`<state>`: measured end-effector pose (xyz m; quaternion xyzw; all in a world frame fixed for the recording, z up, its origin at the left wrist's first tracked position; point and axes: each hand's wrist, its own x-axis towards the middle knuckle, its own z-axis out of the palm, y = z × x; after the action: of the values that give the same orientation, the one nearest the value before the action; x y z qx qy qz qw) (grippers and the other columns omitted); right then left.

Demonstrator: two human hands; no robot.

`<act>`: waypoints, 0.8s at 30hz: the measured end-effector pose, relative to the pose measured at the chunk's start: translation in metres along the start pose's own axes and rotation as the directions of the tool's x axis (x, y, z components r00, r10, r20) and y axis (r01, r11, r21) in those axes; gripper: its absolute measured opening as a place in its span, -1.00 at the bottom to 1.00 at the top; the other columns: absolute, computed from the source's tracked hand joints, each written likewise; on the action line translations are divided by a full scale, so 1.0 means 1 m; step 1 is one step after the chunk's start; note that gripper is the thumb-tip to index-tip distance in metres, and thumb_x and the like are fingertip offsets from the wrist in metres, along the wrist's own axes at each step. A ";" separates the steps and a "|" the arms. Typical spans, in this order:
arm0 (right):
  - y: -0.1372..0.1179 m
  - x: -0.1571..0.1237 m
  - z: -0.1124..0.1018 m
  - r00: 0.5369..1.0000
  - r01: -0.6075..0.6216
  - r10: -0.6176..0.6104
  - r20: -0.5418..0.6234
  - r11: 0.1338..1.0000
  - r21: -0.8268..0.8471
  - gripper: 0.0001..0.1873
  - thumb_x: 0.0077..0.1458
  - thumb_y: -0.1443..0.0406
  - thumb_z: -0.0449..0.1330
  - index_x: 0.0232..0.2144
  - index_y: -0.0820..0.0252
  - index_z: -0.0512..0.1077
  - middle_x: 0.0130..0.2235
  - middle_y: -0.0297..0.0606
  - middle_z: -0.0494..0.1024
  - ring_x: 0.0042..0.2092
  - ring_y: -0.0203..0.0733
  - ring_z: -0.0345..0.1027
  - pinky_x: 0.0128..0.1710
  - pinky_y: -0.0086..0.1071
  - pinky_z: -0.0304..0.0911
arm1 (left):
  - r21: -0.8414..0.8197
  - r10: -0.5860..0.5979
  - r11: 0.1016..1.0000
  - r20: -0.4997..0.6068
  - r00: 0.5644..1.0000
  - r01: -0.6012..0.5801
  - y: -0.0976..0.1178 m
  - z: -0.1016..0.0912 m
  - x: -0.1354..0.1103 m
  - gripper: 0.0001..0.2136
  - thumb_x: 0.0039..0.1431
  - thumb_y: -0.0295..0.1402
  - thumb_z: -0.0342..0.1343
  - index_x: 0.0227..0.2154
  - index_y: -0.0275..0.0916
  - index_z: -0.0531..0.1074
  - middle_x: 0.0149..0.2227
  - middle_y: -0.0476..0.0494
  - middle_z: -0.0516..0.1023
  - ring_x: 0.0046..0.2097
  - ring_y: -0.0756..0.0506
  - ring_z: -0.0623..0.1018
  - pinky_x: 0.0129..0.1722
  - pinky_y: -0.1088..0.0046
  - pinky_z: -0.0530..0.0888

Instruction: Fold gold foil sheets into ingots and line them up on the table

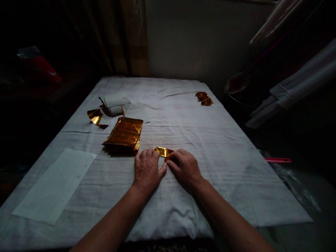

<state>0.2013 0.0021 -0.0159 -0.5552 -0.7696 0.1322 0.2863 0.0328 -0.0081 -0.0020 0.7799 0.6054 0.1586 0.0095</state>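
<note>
A small piece of gold foil paper (163, 151) lies on the white cloth (210, 140) between my two hands. My left hand (147, 169) rests knuckles up, its curled fingers pressing the paper's left edge. My right hand (183, 167) is curled too, fingertips pinching the paper's right edge. A stack of gold foil sheets (124, 133) lies just beyond my left hand.
A white paper sheet (56, 183) lies at the near left. A curved gold foil scrap (95, 116) and a folded white bundle (114, 103) sit at the far left. Several folded gold pieces (204, 98) lie at the far right. A pink-handled object (277, 160) is off the right edge.
</note>
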 end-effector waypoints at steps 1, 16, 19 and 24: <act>0.000 0.000 0.000 1.000 -0.007 0.007 -0.001 1.000 0.001 -0.96 0.11 0.29 0.25 -0.38 0.10 0.45 -0.34 -0.29 0.52 -0.27 -0.15 0.39 -0.24 -0.30 0.18 | -0.004 0.000 1.000 -0.001 1.000 0.000 0.000 0.000 0.000 -0.82 0.17 -0.22 0.16 -0.24 -0.17 0.37 -0.18 -0.18 0.47 -0.04 -0.26 0.40 0.01 0.09 0.28; 0.002 -0.002 0.002 0.998 -0.015 0.016 -0.058 1.000 0.010 -0.91 0.14 0.36 0.16 -0.41 0.10 0.37 -0.38 -0.31 0.49 -0.33 -0.18 0.34 -0.28 -0.33 0.16 | -0.011 0.013 1.000 -0.003 1.000 -0.013 -0.001 -0.002 0.000 -0.83 0.12 -0.27 0.19 -0.26 -0.16 0.37 -0.17 -0.16 0.47 -0.04 -0.24 0.41 0.03 0.10 0.29; 0.002 -0.002 0.002 0.999 -0.011 0.011 -0.047 1.000 0.010 -0.91 0.16 0.36 0.15 -0.40 0.10 0.37 -0.37 -0.30 0.49 -0.33 -0.17 0.34 -0.28 -0.32 0.16 | -0.014 0.015 1.000 -0.009 1.000 -0.015 -0.001 -0.003 -0.001 -0.84 0.12 -0.28 0.19 -0.26 -0.15 0.37 -0.17 -0.16 0.47 -0.04 -0.25 0.41 0.03 0.11 0.29; 0.004 -0.002 0.003 0.999 -0.007 0.007 -0.048 1.000 0.010 -0.91 0.18 0.36 0.13 -0.39 0.11 0.38 -0.36 -0.27 0.51 -0.30 -0.15 0.36 -0.26 -0.31 0.16 | -0.031 0.018 0.999 0.002 1.000 -0.018 -0.001 -0.003 -0.002 -0.84 0.12 -0.30 0.18 -0.26 -0.16 0.37 -0.17 -0.16 0.48 -0.04 -0.25 0.42 0.03 0.10 0.30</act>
<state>0.2033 0.0021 -0.0211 -0.5595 -0.7599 0.1237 0.3068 0.0303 -0.0097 0.0003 0.7852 0.5959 0.1672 0.0208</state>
